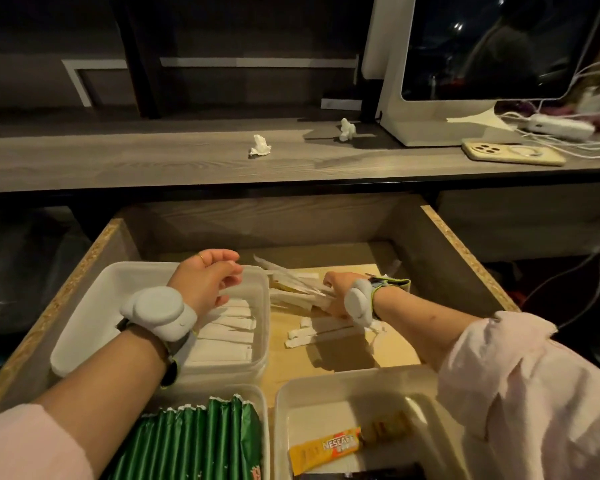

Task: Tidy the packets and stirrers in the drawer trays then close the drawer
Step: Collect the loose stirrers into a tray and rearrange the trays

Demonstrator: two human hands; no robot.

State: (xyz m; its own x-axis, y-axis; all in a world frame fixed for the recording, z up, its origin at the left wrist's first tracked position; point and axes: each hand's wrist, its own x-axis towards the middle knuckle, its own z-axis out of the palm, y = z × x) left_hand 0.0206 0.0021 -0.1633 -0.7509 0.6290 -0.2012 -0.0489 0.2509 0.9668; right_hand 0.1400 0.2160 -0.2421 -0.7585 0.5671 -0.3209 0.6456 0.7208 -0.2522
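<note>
Two crumpled tissues on the wooden surface [118,161]: one [259,146] mid-surface, another [346,129] nearer the back edge. Toward the right edge, a white monitor [482,46], a face-down phone [513,152], and a white power strip [558,128] with tangled cables [589,147].

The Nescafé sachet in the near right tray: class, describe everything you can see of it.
The Nescafé sachet is a slim orange-yellow stick packet, glossy like foil, with white lettering on a darker band. It lies flat and slightly tilted on the floor of the near right white plastic tray, sealed as far as shows. Neither hand touches it. A blurred brownish packet lies at its right end.
</note>
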